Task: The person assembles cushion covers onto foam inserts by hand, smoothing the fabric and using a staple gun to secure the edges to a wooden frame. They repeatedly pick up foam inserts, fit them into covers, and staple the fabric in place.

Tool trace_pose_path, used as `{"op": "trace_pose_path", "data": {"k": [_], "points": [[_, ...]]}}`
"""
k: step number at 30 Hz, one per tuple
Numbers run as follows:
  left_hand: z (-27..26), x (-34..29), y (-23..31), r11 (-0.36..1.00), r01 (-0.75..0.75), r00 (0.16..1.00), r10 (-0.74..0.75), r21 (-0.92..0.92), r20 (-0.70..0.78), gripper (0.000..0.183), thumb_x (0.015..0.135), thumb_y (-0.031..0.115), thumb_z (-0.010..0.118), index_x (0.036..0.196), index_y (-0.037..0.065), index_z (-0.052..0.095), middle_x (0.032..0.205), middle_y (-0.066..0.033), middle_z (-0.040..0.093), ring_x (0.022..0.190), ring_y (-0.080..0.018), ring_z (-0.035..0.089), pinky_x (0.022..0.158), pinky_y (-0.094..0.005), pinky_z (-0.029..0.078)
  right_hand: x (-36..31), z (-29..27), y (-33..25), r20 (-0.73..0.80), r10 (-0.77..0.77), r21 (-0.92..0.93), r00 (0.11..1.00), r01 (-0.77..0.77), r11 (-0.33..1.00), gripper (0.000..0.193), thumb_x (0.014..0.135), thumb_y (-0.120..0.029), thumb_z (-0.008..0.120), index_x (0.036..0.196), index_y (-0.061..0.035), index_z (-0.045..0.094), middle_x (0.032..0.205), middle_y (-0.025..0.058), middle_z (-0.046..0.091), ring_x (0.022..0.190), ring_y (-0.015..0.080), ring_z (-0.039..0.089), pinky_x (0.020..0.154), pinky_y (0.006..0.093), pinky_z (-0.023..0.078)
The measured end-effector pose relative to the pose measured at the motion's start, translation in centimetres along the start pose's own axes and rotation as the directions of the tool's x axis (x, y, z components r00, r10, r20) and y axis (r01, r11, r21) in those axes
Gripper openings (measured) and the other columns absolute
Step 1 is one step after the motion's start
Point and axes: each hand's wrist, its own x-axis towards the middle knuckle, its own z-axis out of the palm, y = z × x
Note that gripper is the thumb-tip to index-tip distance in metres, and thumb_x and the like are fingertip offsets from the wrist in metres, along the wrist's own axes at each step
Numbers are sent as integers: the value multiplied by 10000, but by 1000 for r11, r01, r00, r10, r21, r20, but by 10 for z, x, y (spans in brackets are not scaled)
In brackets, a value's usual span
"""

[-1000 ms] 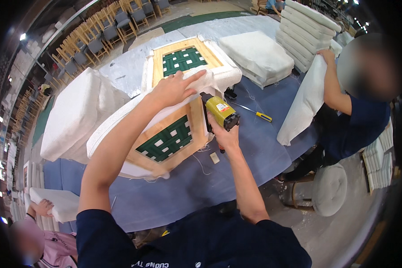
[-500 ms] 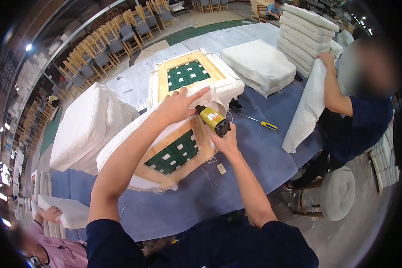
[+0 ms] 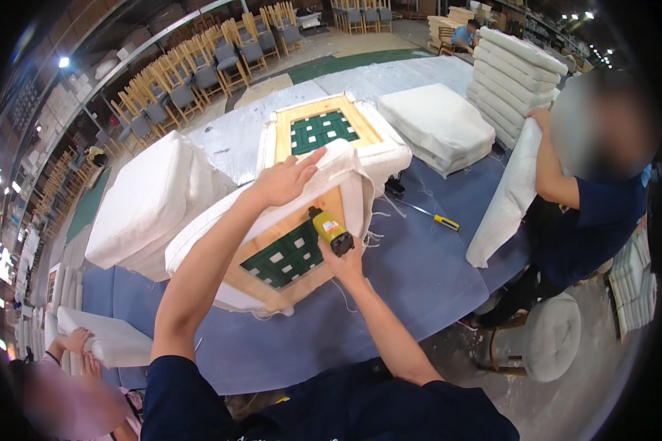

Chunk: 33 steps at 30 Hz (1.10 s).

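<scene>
Seat cushion frame [image 3: 283, 257], a square of pale wood crossed with green webbing and half wrapped in white padded cover [image 3: 198, 235], lies underside up on the blue-covered bench [image 3: 419, 279], just in front of a second frame [image 3: 320, 131] like it. It looks stiff and fairly heavy in the wood but soft and slack in the cover, so the cloth wants pulling taut by its loose edge while the timber rails bear the pressure. The left hand [image 3: 283, 182] lies palm down with fingers spread, pressing the folded cover edge onto the upper rail. The right hand [image 3: 343, 261] is clenched around the grip of a yellow and black stapler [image 3: 329, 230], whose nose sits at the rail under the fold. Its tip and the trigger finger are hidden by cloth and tool body. A screwdriver [image 3: 435, 216] lies well apart to the right. A co-worker's hand [image 3: 541, 117] holds an upright white cushion [image 3: 507, 198]; the near bench edge is cut off by the person's body.
</scene>
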Motion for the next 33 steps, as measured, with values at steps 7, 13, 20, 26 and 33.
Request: {"op": "trace_pose_path", "data": {"k": [7, 13, 20, 26, 33], "points": [[12, -14, -6, 959, -102, 968, 157, 264, -198, 672, 1112, 445, 565, 1712, 485, 265, 1268, -282, 639, 1011, -495, 742, 843, -540, 637, 10, -14, -28, 75, 107, 29, 991, -109, 994, 294, 870, -165, 844, 1049, 51, 756, 859, 133, 788, 753, 196, 750, 706, 350, 576], [14, -6, -12, 952, -183, 955, 231, 246, -184, 707, 1093, 483, 599, 1705, 518, 248, 1274, -289, 635, 1012, -486, 745, 822, -528, 643, 22, -44, -64, 58, 33, 109, 998, -39, 993, 295, 951, -138, 817, 1165, 61, 775, 1004, 80, 807, 885, 116, 741, 799, 317, 587], [22, -7, -14, 932, -199, 940, 269, 302, -210, 846, 1025, 454, 712, 1707, 537, 218, 1268, -275, 645, 999, -492, 749, 823, -527, 647, 50, -35, -38, 58, 64, 15, 996, -65, 998, 355, 897, -198, 843, 1128, 63, 782, 968, 104, 815, 873, 138, 756, 798, 324, 595], [11, -11, 3, 952, -110, 983, 147, 286, -113, 1014, 942, 354, 830, 1721, 515, 201, 1284, -260, 635, 1100, -466, 735, 915, -538, 625, 40, -27, -45, 14, -32, 25, 999, 31, 999, 285, 902, -193, 854, 1065, 34, 796, 849, 80, 797, 786, 110, 731, 717, 331, 580], [-17, 17, -84, 882, -79, 971, 173, -464, 163, 703, 1146, 600, 359, 1768, 315, 195, 1736, -213, 382, 1497, -462, 498, 1269, -532, 365, -14, 3, -13, 86, 64, 139, 994, -76, 987, 305, 871, -178, 870, 1024, 64, 765, 828, 66, 767, 775, 114, 717, 689, 323, 563]]}}
